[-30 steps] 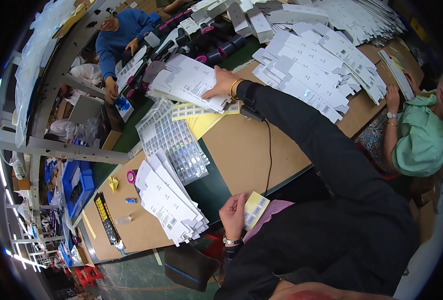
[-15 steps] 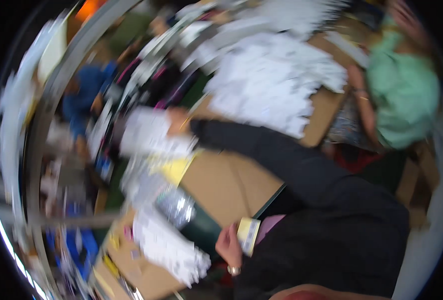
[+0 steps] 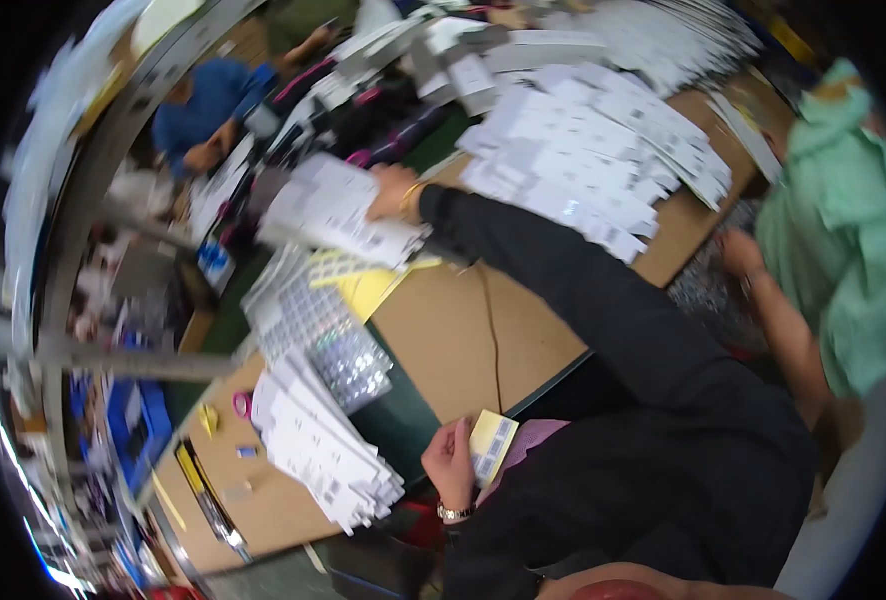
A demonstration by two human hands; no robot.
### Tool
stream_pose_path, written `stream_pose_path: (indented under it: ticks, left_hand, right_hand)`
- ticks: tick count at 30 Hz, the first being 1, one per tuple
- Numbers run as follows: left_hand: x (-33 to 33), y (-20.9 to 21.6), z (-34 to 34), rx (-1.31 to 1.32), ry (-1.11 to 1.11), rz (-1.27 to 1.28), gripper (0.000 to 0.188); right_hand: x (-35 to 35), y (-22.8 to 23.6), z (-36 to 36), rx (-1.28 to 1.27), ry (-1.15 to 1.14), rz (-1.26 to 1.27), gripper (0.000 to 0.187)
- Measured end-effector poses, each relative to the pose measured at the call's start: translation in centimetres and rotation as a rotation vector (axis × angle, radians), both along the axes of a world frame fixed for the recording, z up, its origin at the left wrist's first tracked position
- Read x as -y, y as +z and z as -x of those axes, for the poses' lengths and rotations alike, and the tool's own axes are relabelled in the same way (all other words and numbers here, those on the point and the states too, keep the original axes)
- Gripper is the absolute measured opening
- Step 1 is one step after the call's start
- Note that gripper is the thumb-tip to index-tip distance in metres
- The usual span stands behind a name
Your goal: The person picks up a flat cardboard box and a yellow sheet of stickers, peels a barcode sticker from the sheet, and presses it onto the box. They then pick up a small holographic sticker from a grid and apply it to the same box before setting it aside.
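Observation:
Close to my torso, my left hand [image 3: 449,466] pinches a small yellow label sheet [image 3: 492,448] with printed white stickers. My right arm reaches far across the table. There, my right hand [image 3: 394,194] grips the edge of a stack of flat white printed cartons [image 3: 335,210]. Under and beside that stack lie yellow sheets [image 3: 373,288] and a sheet of round stickers [image 3: 333,266]. Nearer me are shiny clear sticker sheets [image 3: 351,362] and a fanned pile of white flat cartons [image 3: 315,440].
A large spread of white flat cartons [image 3: 583,150] covers the far right. A co-worker in a green top [image 3: 833,220] stands at the right; another in blue [image 3: 203,105] works far left. Pink-ringed scissors [image 3: 242,404], a cutter [image 3: 203,490] and a blue bin [image 3: 135,425] sit left.
The view has shifted and sharpened. My right hand stays at the white stack, and my left hand still holds the label sheet. The green-clad co-worker's arm has moved lower.

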State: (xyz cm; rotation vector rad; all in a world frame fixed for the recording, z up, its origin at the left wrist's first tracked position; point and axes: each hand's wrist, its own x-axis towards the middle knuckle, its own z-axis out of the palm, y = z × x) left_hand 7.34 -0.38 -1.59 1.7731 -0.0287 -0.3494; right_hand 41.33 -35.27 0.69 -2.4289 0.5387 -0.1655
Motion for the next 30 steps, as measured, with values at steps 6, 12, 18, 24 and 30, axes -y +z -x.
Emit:
stream_pose_path:
  ticks: [6, 12, 18, 24, 30]
  left_hand:
    - [-0.8, -0.9, 0.6, 0.030, -0.056, 0.068, 0.017]
    - [0.0, -0.3, 0.4, 0.037, -0.072, 0.035, 0.017]
    - [-0.2, 0.0, 0.3, -0.003, -0.095, 0.046, 0.017]
    - [0.0, 0.7, 0.1, -0.009, -0.094, 0.069, 0.019]
    - [0.0, 0.0, 0.1, 0.000, -0.093, 0.103, 0.018]
  right_hand:
    - [-1.6, 3.8, 0.2, 0.112, 0.024, -0.163, 0.097]
    - [-0.7, 2.9, -5.2, 0.231, 0.014, -0.241, 0.103]
    - [0.3, 2.8, -8.7, 0.247, 0.100, -0.423, 0.095]
    - [0.3, 3.0, -8.6, 0.307, 0.091, -0.467, 0.094]
    - [0.0, 5.3, -6.0, 0.570, 0.022, -0.374, 0.091]
